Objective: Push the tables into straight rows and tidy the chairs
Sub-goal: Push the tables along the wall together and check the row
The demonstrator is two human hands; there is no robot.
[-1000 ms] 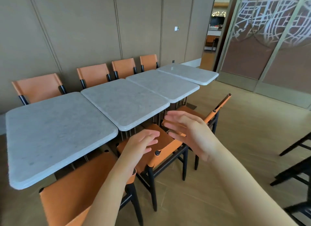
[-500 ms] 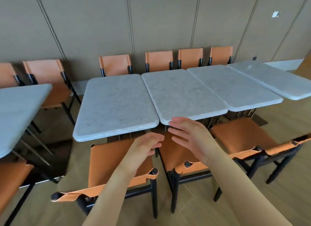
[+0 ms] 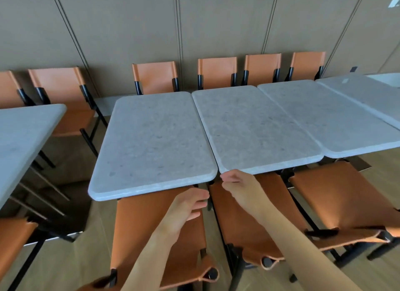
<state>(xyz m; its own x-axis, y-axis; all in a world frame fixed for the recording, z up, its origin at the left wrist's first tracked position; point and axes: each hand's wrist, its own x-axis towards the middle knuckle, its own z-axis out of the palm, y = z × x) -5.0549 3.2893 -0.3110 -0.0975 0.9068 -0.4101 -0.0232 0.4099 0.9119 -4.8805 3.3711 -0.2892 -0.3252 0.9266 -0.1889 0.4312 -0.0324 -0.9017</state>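
Both hands reach out with fingers relaxed and gripping nothing, the left hand (image 3: 186, 206) at six o'clock below the near marble table (image 3: 151, 143), the right hand (image 3: 238, 183) touching the adjoining table's (image 3: 257, 130) near corner.

I see grey marble tables (image 3: 155, 139) butted side by side, orange chairs (image 3: 160, 236) tucked beneath their near edges.

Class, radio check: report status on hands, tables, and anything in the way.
Left hand open, below near table edge. Right hand at second table corner, grip unclear. Tabletops staggered. Chairs tucked underneath.
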